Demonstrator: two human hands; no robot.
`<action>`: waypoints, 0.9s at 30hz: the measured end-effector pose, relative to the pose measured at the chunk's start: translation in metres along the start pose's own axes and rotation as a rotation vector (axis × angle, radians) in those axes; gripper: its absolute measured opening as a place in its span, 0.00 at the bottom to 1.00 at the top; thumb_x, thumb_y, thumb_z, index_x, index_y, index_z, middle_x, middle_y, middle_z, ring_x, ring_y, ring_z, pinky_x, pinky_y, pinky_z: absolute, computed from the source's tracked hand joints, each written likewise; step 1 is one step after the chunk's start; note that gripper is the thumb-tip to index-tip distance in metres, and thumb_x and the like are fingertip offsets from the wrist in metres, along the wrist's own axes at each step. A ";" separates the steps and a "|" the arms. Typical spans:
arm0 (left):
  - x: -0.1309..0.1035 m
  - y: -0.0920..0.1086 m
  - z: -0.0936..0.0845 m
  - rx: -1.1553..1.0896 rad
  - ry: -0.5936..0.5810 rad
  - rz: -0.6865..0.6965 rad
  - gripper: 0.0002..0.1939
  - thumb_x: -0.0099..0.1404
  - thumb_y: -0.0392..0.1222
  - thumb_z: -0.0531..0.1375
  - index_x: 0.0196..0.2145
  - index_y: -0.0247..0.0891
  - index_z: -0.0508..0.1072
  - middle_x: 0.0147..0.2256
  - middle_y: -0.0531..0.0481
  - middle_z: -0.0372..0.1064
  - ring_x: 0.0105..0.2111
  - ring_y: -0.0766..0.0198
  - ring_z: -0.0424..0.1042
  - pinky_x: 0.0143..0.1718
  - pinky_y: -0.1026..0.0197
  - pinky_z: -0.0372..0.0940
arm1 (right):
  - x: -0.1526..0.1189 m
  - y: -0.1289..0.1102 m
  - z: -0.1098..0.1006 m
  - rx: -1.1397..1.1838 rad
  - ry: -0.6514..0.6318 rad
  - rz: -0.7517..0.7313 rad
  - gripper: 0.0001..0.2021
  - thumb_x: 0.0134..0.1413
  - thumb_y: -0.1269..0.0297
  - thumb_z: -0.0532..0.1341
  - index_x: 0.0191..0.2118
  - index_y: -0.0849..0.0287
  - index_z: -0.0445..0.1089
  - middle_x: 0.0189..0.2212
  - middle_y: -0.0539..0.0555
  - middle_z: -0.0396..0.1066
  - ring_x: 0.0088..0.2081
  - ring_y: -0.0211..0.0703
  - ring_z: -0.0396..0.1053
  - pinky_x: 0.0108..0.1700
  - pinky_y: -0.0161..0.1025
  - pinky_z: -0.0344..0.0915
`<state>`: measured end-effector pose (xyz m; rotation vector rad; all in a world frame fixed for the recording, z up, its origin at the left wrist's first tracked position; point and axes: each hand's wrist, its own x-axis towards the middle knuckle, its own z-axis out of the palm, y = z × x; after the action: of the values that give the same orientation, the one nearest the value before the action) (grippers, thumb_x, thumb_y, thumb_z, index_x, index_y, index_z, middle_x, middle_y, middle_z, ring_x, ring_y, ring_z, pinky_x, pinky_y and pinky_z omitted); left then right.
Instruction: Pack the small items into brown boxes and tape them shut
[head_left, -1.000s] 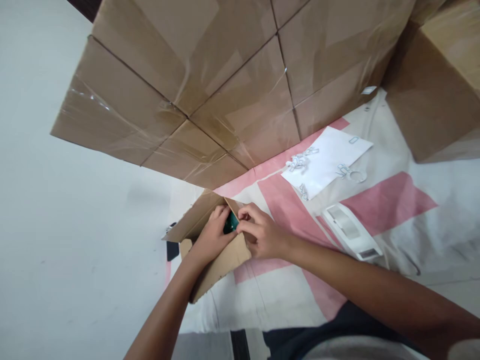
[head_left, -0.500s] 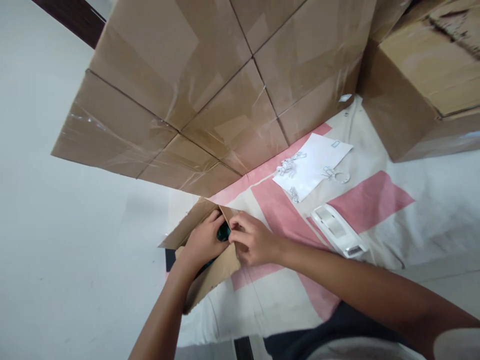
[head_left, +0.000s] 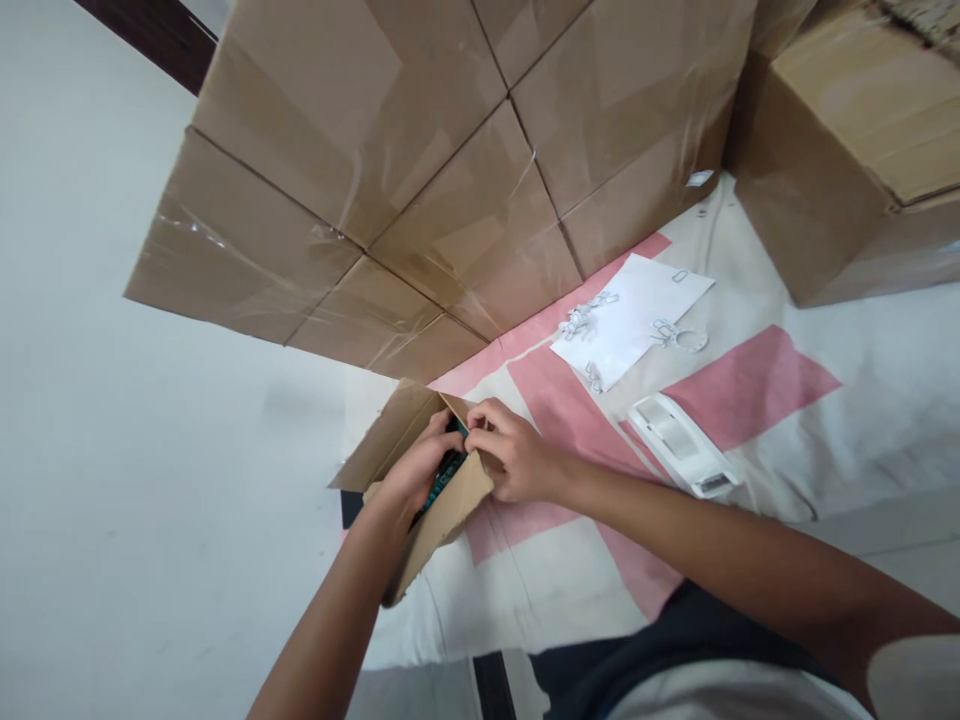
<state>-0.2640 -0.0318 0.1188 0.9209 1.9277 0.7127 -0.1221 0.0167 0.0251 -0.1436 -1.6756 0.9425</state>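
Note:
A small open cardboard box (head_left: pixel 442 520) with raised flaps stands on the cloth, beside the white wall. My left hand (head_left: pixel 426 458) reaches into it, fingers curved around the upper part of a dark green item (head_left: pixel 445 478) that lies inside. Part of that item is hidden under the hand and the flaps. My right hand (head_left: pixel 511 450) is at the box's right edge, its thumb and fingers closed on the flap there, close to the left fingertips.
Large taped cardboard boxes (head_left: pixel 450 200) stand behind, with another box (head_left: pixel 825 190) at the upper right. White paper (head_left: pixel 637 315) with small clip-like pieces (head_left: pixel 577 318) lies on the pink and white cloth (head_left: pixel 555 400), near a white tape dispenser (head_left: pixel 684 445).
My left hand has shifted up within the box, and more of the dark green item shows below it. The whole view has moved slightly.

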 end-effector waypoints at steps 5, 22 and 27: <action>-0.006 0.010 0.004 -0.261 -0.040 -0.082 0.24 0.41 0.32 0.57 0.40 0.39 0.73 0.30 0.55 0.71 0.34 0.61 0.70 0.37 0.62 0.63 | -0.003 0.004 0.002 -0.066 -0.007 -0.031 0.13 0.45 0.78 0.59 0.38 0.57 0.66 0.40 0.57 0.60 0.41 0.48 0.64 0.41 0.45 0.69; -0.039 -0.006 -0.001 -0.248 -0.047 0.103 0.19 0.51 0.50 0.74 0.33 0.37 0.73 0.32 0.52 0.74 0.33 0.64 0.72 0.41 0.62 0.65 | -0.012 0.012 0.003 -0.055 -0.201 -0.082 0.54 0.42 0.44 0.72 0.70 0.60 0.49 0.65 0.72 0.54 0.66 0.67 0.55 0.64 0.63 0.56; -0.047 0.006 0.004 -0.148 0.087 0.048 0.22 0.44 0.50 0.77 0.25 0.36 0.70 0.26 0.53 0.70 0.28 0.67 0.67 0.32 0.64 0.62 | -0.011 0.014 -0.001 -0.055 -0.207 -0.140 0.56 0.39 0.44 0.73 0.70 0.63 0.49 0.63 0.73 0.56 0.63 0.67 0.58 0.62 0.63 0.59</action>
<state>-0.2420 -0.0658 0.1428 0.8596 1.9045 0.9242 -0.1226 0.0207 0.0072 0.0357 -1.8769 0.8278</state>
